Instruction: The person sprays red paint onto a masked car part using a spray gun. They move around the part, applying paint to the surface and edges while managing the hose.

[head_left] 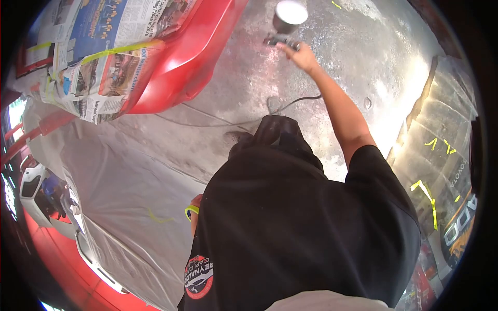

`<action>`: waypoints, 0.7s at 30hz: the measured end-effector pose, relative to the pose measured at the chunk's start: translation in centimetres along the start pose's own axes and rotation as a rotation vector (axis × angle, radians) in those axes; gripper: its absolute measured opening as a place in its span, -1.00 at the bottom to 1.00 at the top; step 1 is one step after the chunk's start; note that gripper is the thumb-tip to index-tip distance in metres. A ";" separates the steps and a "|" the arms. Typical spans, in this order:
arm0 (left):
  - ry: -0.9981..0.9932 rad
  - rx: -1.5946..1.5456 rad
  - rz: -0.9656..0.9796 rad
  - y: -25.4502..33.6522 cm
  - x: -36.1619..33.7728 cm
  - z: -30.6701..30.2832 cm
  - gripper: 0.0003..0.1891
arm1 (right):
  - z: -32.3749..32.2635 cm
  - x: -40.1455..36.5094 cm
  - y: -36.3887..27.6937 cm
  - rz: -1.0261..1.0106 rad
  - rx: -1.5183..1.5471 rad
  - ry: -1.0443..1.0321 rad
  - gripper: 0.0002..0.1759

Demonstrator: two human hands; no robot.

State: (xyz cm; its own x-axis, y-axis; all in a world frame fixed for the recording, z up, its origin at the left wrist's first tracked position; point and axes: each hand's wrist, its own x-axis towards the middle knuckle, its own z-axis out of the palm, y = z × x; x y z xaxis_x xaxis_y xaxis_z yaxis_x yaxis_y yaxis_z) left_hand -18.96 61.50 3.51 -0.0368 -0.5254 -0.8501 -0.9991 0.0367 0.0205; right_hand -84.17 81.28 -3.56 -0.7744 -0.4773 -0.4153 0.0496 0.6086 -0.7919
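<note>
My right hand (304, 57) is closed around a spray gun (281, 40), held out at arm's length over the floor. A cup with a bright white top (291, 13) sits on the gun. To the left of the gun is a glossy red car body panel (194, 57), partly covered with newspaper (116, 31) and yellow-green masking tape (111, 51). Only a sliver of my left hand (196, 199) shows at my side, beside a yellow-green band (191, 211); its fingers are hidden behind my black shirt.
A dark hose (207, 124) runs across the stained concrete floor (358, 46). Pale plastic sheeting (124, 171) drapes the left side, near a white car part (33, 189). Another covered surface with yellow tape scraps (433, 199) stands at right.
</note>
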 end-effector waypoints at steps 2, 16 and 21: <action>0.006 -0.013 0.002 0.3 0.1 0.1 -0.35 | -2.4 1.3 -1.3 0.019 0.029 0.141 -0.27; -0.015 -0.010 -0.033 -1.1 1.2 3.1 -0.26 | -4.6 -6.4 -6.1 -0.018 0.171 -0.288 -0.30; -0.001 -0.085 -0.037 -0.3 1.1 3.2 -0.23 | -6.3 -1.8 -6.1 -0.053 0.004 0.155 -0.38</action>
State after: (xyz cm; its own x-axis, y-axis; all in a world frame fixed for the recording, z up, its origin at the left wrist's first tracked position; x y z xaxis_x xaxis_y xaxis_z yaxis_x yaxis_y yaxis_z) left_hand -18.68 63.59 0.86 -0.0002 -0.5242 -0.8516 -0.9979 -0.0548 0.0339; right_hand -87.09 82.42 4.79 -0.8638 -0.4052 -0.2994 0.0083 0.5828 -0.8126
